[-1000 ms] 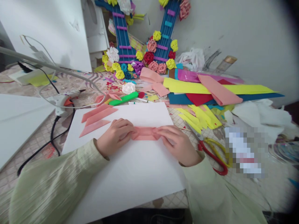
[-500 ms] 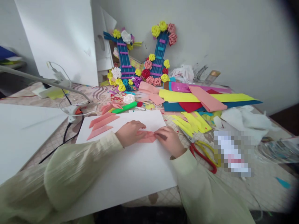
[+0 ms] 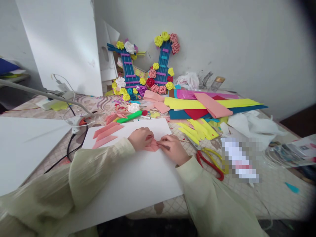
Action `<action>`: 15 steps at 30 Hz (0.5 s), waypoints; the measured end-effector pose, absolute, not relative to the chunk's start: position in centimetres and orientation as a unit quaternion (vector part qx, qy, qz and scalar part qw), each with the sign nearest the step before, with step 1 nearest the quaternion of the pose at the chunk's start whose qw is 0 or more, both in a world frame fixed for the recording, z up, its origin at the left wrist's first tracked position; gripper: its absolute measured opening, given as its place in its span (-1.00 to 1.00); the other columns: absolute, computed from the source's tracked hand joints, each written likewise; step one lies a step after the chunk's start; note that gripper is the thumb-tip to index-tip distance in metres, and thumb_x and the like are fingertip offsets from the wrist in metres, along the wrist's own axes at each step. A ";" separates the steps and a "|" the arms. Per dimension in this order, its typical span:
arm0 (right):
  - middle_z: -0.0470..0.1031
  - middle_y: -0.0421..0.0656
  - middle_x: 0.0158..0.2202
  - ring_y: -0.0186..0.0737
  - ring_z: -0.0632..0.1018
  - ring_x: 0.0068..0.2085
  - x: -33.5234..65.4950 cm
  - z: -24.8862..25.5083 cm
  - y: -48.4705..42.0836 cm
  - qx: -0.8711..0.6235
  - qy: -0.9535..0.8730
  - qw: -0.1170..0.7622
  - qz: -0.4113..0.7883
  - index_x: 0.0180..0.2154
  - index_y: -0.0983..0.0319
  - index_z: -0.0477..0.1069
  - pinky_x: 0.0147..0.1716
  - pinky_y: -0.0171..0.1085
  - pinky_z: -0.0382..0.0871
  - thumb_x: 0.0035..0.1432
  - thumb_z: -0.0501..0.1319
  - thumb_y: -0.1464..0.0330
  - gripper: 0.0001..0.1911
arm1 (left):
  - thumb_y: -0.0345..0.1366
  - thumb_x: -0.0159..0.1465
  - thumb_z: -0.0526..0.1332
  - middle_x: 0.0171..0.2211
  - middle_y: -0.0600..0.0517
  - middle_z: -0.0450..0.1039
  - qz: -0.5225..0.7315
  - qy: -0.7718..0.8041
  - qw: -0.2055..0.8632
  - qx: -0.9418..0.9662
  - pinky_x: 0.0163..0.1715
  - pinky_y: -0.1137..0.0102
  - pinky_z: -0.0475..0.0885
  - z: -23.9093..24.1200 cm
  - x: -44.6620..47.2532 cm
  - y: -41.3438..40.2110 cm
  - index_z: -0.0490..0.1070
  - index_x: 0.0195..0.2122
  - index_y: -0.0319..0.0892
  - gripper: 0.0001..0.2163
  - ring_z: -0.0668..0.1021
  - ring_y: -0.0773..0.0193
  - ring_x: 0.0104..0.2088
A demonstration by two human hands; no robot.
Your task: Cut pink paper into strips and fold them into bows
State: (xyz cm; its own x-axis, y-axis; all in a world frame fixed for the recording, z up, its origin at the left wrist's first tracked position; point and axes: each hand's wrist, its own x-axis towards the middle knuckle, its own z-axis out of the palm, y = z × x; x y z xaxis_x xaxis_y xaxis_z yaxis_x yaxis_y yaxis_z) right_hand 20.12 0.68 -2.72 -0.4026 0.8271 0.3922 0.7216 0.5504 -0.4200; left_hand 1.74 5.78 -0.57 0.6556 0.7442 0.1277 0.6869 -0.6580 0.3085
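A small folded pink paper strip point(image 3: 152, 146) lies on a white sheet point(image 3: 138, 177) in front of me. My left hand point(image 3: 141, 138) has its fingers curled over the strip's left end. Pinching the right end is my right hand point(image 3: 171, 148), fingers pressed together on the paper. The two hands almost touch, and most of the strip is hidden under them. Both arms wear pale green sleeves. Three loose pink strips point(image 3: 106, 132) rest on the sheet's far left corner.
Red-and-yellow scissors point(image 3: 209, 161) lie right of my right hand. Yellow strips point(image 3: 197, 128), stacked coloured paper point(image 3: 212, 107), a green marker point(image 3: 129, 116), blue forms with paper roses point(image 3: 145, 70), a glue gun point(image 3: 79, 120) with cables, white boards point(image 3: 27, 144) and crumpled white paper point(image 3: 251, 125) crowd the table.
My hands have come closer together and the pink strip between them has been folded shorter. The camera has lifted and pulled back, showing more of the wall and table.
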 end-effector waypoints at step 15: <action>0.35 -0.14 -0.32 -0.21 0.30 -0.24 19.9 -3.1 0.5 -0.463 -0.847 0.250 0.074 -0.21 0.12 0.45 -0.17 -0.18 0.11 0.10 0.09 0.31 -0.77 | -0.32 0.11 0.07 -0.35 0.01 0.42 0.135 0.366 0.124 0.913 -0.27 0.38 0.30 -1.0 1.9 5.9 0.43 -0.39 -0.14 -0.85 0.43 0.25 -0.31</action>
